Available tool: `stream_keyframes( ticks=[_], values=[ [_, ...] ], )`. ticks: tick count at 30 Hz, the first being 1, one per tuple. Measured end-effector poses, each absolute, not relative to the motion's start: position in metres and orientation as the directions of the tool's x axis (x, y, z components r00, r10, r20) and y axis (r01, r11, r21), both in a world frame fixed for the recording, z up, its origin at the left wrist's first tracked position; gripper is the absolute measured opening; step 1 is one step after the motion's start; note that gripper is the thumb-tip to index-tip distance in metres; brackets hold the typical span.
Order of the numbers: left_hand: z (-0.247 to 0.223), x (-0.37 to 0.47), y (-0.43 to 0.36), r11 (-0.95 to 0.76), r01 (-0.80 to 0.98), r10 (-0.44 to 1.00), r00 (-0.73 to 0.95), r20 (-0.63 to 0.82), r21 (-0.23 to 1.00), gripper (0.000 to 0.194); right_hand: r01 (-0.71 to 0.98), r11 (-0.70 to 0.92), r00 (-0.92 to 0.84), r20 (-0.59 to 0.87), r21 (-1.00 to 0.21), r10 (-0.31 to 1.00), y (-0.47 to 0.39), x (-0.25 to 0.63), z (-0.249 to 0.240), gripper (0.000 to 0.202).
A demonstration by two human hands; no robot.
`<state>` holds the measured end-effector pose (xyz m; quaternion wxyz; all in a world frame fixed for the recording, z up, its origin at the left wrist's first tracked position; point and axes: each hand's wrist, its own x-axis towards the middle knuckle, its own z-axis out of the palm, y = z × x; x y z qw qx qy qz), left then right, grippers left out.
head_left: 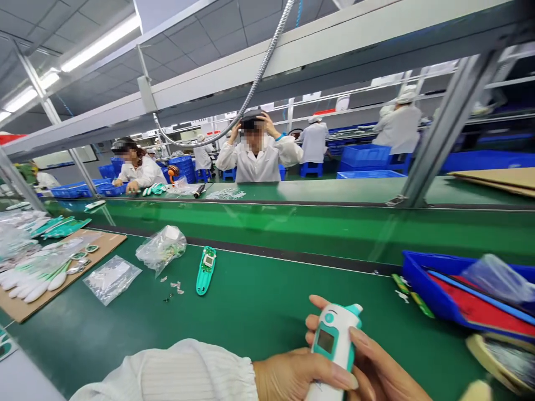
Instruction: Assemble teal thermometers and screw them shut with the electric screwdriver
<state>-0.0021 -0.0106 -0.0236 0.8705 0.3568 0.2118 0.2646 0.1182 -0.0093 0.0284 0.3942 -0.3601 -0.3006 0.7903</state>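
Thermometer [343, 334]: white and teal, it was held up over the near part of the green table [259, 306], with its screen [325, 341] facing the wearer and its tip pointing away.
Left hand [290, 370]: closed on the lower body, its thumb lying across the white front below the screen.
Right hand [387, 365]: closed round the other side, its thumb pressed to the edge near the head.
Fingertips behind: a few showed past the screen-side edge; which hand they belonged to was hard to tell.
Step in hand: by the look of it, a two-handed hold with the front turned to view.
Next move: any turn or change of grip would have called for one hand to keep firm hold while the other loosened, the tip kept clear of the fingers.
Thermometer and hands: it sat between the two palms, touching both, its head rising beyond the thumbs.
Teal shell [203, 281]: it lay apart on the table, farther off and to the left, a circuit board [208, 259] showing in it.
Small scraps [179, 288]: beside that shell, near a clear bag [163, 248].
Blue tray [441, 301]: at the right, well apart from the thermometer.
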Motion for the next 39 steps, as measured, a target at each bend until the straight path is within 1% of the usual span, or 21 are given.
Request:
stream_keyframes(
  ticks=[5, 9, 12, 16, 21, 26, 29, 31, 34, 39],
  values=[
    [-0.026, -0.002, -0.020, 0.631, -0.427, 0.601, 0.797, -0.060, 0.648, 0.039, -0.504, -0.487, -0.479, -0.239, -0.713, 0.845, -0.015, 0.117, 0.029, 0.052],
    [-0.022, -0.002, -0.024, 0.652, -0.460, 0.598, 0.801, -0.035, 0.603, 0.035, -0.506, -0.461, -0.509, -0.179, -0.729, 0.842, -0.013, 0.118, 0.025, 0.044],
    [-0.019, -0.004, -0.028, 0.654, -0.477, 0.612, 0.790, -0.039, 0.587, 0.034, -0.506, -0.449, -0.529, -0.147, -0.736, 0.836, -0.011, 0.117, 0.023, 0.043],
    [-0.015, -0.007, -0.031, 0.664, -0.458, 0.614, 0.785, -0.083, 0.591, 0.033, -0.531, -0.434, -0.540, -0.104, -0.728, 0.835, -0.010, 0.116, 0.021, 0.042],
    [-0.012, -0.007, -0.032, 0.675, -0.448, 0.614, 0.782, -0.109, 0.586, 0.033, -0.516, -0.459, -0.573, -0.107, -0.723, 0.813, -0.008, 0.117, 0.019, 0.045],
    [-0.010, -0.006, -0.031, 0.667, -0.464, 0.613, 0.787, -0.074, 0.583, 0.031, -0.520, -0.449, -0.561, -0.106, -0.727, 0.821, -0.008, 0.117, 0.018, 0.046],
    [-0.009, -0.006, -0.032, 0.677, -0.453, 0.605, 0.791, -0.089, 0.580, 0.030, -0.522, -0.432, -0.551, -0.096, -0.736, 0.829, -0.008, 0.117, 0.017, 0.047],
    [-0.009, -0.007, -0.032, 0.682, -0.426, 0.593, 0.798, -0.109, 0.595, 0.030, -0.514, -0.438, -0.561, -0.098, -0.738, 0.822, -0.007, 0.118, 0.017, 0.050],
    [-0.010, -0.007, -0.032, 0.670, -0.376, 0.574, 0.809, -0.126, 0.640, 0.035, -0.500, -0.458, -0.577, -0.111, -0.735, 0.809, -0.007, 0.119, 0.017, 0.056],
    [-0.007, -0.008, -0.032, 0.640, -0.344, 0.577, 0.805, -0.134, 0.687, 0.039, -0.510, -0.461, -0.558, -0.129, -0.726, 0.820, -0.009, 0.119, 0.018, 0.056]
  ],
)
